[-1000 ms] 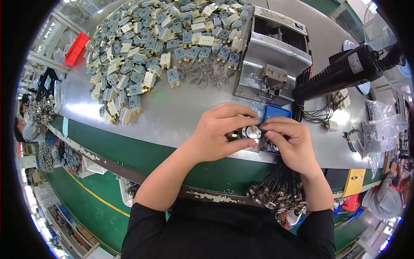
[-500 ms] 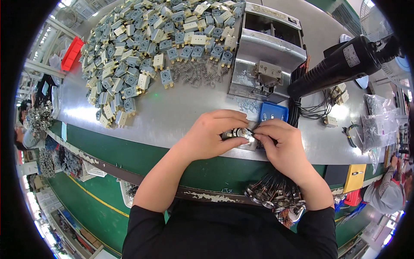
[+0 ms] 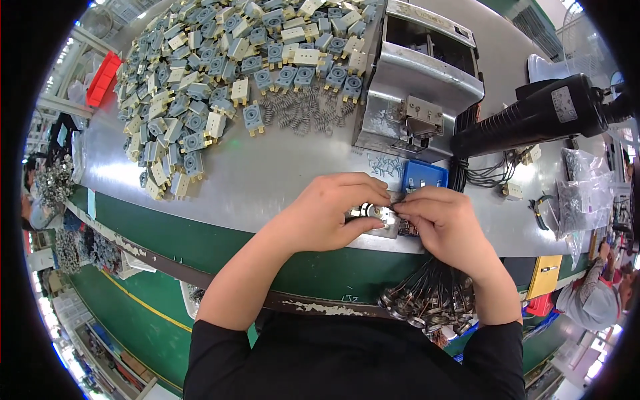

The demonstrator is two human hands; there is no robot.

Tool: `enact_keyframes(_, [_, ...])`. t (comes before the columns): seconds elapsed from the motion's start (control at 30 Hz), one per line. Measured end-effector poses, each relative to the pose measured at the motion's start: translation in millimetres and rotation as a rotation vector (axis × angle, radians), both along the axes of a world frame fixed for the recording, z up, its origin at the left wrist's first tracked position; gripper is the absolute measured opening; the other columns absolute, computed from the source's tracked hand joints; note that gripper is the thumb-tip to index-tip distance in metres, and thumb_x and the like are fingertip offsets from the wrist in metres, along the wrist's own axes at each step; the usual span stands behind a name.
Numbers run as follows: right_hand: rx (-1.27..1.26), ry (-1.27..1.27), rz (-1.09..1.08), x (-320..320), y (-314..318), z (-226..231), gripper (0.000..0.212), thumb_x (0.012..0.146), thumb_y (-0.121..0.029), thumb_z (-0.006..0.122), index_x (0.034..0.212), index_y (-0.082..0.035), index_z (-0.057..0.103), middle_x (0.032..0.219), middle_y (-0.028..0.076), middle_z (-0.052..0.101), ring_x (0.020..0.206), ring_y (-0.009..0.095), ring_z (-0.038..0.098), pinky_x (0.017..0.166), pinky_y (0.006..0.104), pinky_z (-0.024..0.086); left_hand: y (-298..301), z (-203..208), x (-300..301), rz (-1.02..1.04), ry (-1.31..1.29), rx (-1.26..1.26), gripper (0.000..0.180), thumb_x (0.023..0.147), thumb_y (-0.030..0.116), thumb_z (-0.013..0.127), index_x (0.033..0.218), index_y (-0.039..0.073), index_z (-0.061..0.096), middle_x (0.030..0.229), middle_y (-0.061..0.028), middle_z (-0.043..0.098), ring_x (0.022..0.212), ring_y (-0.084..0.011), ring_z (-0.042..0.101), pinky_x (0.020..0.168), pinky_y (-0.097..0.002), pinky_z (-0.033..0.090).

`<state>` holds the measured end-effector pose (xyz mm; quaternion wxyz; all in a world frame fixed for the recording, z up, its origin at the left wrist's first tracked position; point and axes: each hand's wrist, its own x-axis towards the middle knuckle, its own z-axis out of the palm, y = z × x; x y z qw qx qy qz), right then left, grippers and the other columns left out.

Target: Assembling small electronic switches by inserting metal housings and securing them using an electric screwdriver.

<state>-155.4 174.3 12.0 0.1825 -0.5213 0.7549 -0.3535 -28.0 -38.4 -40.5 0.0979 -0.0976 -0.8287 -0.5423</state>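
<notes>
Left fingers [image 3: 360,193] — around metal part [image 3: 376,213]

Item: small round silvery metal part with a black-and-white rim [image 3: 371,211]; its broad face, upturned a second ago, is now tipped, the banded edge showing. Item: bare left hand [image 3: 331,211], shifted leftward with it, farther from the shallow blue plastic tray [image 3: 427,175]. Item: bare right hand [image 3: 445,220], fingertips likewise moved left. Item: small green light spot [image 3: 234,143] on the steel tabletop [image 3: 267,180], dimmer than before.
</notes>
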Motion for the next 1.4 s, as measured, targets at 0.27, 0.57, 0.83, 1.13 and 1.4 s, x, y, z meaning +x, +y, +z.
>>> enact_keyframes(0.27, [-0.066, 0.251, 0.191, -19, -5, -8, 0.034, 0.069, 0.008, 0.072, 0.101, -0.003, 0.076, 0.096, 0.011, 0.073, 0.090, 0.031, 0.070, 0.079, 0.0398, 0.059, -3, -1, -1, -0.006, 0.008, 0.020, 0.031, 0.079, 0.005, 0.084, 0.109, 0.001, 0.074, 0.113, -0.0146, 0.075, 0.115, -0.0326, 0.071, 0.096, -0.0415, 0.058])
enact_keyframes(0.57, [-0.069, 0.072, 0.073, -13, -4, 14, 0.027, 0.081, 0.005, 0.073, 0.107, -0.001, 0.075, 0.099, 0.012, 0.075, 0.091, 0.028, 0.073, 0.079, 0.0353, 0.059, -2, 0, 2, -0.011, 0.035, 0.036, 0.030, 0.081, 0.006, 0.083, 0.108, 0.001, 0.073, 0.113, -0.0150, 0.074, 0.107, -0.0338, 0.072, 0.093, -0.0413, 0.058])
enact_keyframes(0.83, [0.062, -0.146, -0.165, -11, -10, 13, 0.011, 0.085, 0.006, 0.073, 0.096, 0.001, 0.074, 0.098, 0.014, 0.078, 0.088, 0.026, 0.076, 0.082, 0.0344, 0.059, -2, -1, 4, 0.010, 0.018, 0.036, 0.029, 0.081, 0.008, 0.084, 0.107, 0.002, 0.073, 0.114, -0.0142, 0.073, 0.107, -0.0329, 0.071, 0.092, -0.0412, 0.057])
enact_keyframes(1.13, [-0.073, 0.079, 0.133, -7, -14, 0, 0.012, 0.076, 0.006, 0.077, 0.085, -0.001, 0.075, 0.095, 0.013, 0.076, 0.087, 0.029, 0.073, 0.078, 0.0374, 0.057, -4, -6, 5, 0.007, 0.081, 0.084, 0.028, 0.081, 0.010, 0.085, 0.105, 0.001, 0.074, 0.114, -0.0141, 0.073, 0.107, -0.0324, 0.071, 0.094, -0.0412, 0.057])
enact_keyframes(1.4, [0.000, -0.003, 0.019, 1, -17, 11, 0.018, 0.078, 0.001, 0.078, 0.095, 0.000, 0.073, 0.092, 0.012, 0.075, 0.084, 0.029, 0.074, 0.077, 0.0362, 0.058, -3, -6, 4, 0.004, 0.048, 0.081, 0.028, 0.081, 0.009, 0.085, 0.104, 0.000, 0.074, 0.114, -0.0154, 0.074, 0.108, -0.0329, 0.072, 0.093, -0.0412, 0.058])
